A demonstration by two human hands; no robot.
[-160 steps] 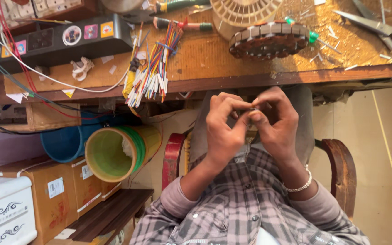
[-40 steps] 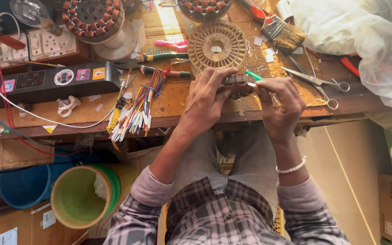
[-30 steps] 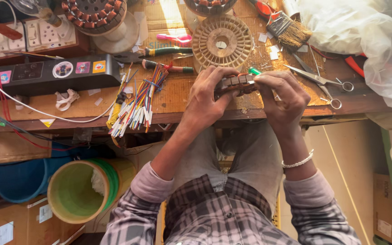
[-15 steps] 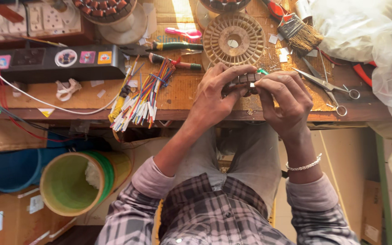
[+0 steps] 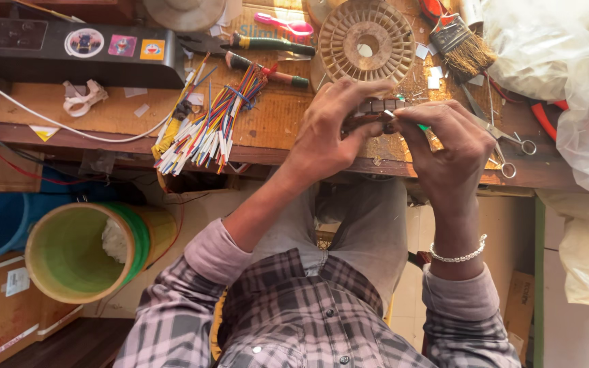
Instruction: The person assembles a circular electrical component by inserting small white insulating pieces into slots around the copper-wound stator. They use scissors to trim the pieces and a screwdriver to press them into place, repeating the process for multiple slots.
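Both hands met over the front edge of the wooden tabletop (image 5: 274,129); the left hand (image 5: 328,133) held a narrow grip around a small dark slotted motor core (image 5: 371,112); the right hand (image 5: 448,146) pinched a thin green-tipped tool (image 5: 418,126) against that core from three o'clock; a round cream plastic wheel (image 5: 366,42) lay just beyond at twelve o'clock; a bundle of coloured wires (image 5: 209,129) lay at nine o'clock; scissors (image 5: 506,140) sat at three o'clock.

Head camera, looking straight down, close over workbench (image 5: 103,116).
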